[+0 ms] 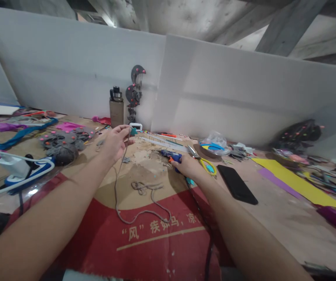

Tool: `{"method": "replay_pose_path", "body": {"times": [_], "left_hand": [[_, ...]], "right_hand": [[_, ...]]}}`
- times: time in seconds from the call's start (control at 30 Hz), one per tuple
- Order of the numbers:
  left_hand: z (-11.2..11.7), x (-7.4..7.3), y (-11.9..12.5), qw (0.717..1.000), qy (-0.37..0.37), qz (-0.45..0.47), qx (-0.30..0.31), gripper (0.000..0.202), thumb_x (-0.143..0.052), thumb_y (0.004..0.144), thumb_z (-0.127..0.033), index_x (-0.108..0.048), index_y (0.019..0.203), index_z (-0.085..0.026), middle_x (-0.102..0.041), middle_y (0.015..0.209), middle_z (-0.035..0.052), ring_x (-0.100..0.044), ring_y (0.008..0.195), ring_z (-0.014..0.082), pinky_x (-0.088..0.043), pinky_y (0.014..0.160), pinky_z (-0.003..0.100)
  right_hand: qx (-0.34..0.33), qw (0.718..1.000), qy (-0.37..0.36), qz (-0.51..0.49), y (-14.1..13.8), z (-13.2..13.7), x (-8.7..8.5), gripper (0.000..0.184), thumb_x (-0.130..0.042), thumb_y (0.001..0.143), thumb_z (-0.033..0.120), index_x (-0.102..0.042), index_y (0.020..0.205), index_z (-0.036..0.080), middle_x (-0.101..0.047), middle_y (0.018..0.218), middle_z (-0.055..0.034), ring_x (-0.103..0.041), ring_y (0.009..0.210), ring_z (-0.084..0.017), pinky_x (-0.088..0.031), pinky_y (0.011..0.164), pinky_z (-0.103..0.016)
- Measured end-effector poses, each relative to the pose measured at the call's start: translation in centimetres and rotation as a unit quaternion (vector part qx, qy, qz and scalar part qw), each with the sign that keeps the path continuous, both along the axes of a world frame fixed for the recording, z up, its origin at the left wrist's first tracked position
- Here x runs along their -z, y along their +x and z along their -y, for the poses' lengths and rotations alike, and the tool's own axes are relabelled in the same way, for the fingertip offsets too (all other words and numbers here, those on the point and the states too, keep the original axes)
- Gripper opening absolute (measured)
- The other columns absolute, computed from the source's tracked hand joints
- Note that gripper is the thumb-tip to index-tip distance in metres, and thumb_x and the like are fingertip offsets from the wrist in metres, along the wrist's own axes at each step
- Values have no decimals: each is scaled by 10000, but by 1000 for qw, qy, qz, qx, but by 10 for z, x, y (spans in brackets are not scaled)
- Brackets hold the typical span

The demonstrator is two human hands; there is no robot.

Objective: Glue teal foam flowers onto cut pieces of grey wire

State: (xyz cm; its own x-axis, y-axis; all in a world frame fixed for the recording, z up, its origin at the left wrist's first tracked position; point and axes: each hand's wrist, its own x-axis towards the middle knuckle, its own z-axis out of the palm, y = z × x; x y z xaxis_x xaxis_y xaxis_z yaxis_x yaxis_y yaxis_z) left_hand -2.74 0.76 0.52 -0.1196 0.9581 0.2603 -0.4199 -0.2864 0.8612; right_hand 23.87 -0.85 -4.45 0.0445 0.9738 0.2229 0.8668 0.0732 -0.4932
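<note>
My left hand (pixel 117 142) is raised over the cardboard, its thumb and fingertips closed on a small teal piece (pixel 133 131). From those fingers a grey cord (pixel 115 191) hangs down and runs in loose loops across the red and tan cardboard (pixel 150 257). My right hand (pixel 188 167) is wrapped round a blue hot glue gun (pixel 176 157) with an orange trigger, its nozzle pointing left. A black cable (pixel 198 207) trails from the gun toward the front edge. Right beside this hand lie yellow-handled scissors (pixel 207 166).
Right of the scissors lies a black phone (pixel 236 183), then yellow paper (pixel 296 179). A bottle (pixel 117 109) and a grey crescent hanging (pixel 133 93) stand at the back panel. To the left are a grey yarn ball (pixel 65 153) and a white power strip (pixel 16 166).
</note>
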Motion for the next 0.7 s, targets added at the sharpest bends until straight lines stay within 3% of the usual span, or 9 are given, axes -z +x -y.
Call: {"method": "replay_pose_path", "body": {"times": [0.13,0.3,0.4,0.53,0.7], "left_hand": [[5,3,9,999,17,-41,30,157,-704,659,-223,-595,746,-150,-615,738,6,-563,594,86,-483,518,208],[10,4,18,998,-3,-7,56,126,-686,679,-187,-595,758,-149,-613,713,3,-566,602,85,-513,586,232],[13,2,21,998,-15,15,63,97,-667,695,-166,-588,747,-143,-611,710,7,-572,624,89,-526,619,240],[13,2,22,998,-20,23,54,95,-653,706,-158,-561,729,-145,-602,697,6,-579,632,92,-537,634,243],[11,3,18,999,-10,-17,37,203,-703,663,-188,-557,801,-160,-611,735,-4,-578,628,90,-521,580,224]], "right_hand": [[20,999,-31,15,-2,-7,14,154,-626,672,328,-594,643,180,-610,615,-93,-560,575,-203,-387,547,-309],[35,994,-62,-89,-2,-10,7,136,-598,662,305,-593,703,176,-589,589,-50,-541,536,-176,-385,518,-289],[25,984,-5,-177,-5,-10,1,172,-554,679,297,-570,799,175,-596,672,-40,-554,593,-172,-412,530,-279],[-31,946,115,-300,-20,3,-12,275,-500,684,226,-514,956,190,-591,812,-26,-570,704,-163,-474,598,-278],[-193,871,152,-425,-46,37,-32,316,-471,729,163,-476,1042,208,-597,1046,-51,-574,774,-138,-510,634,-280]]}}
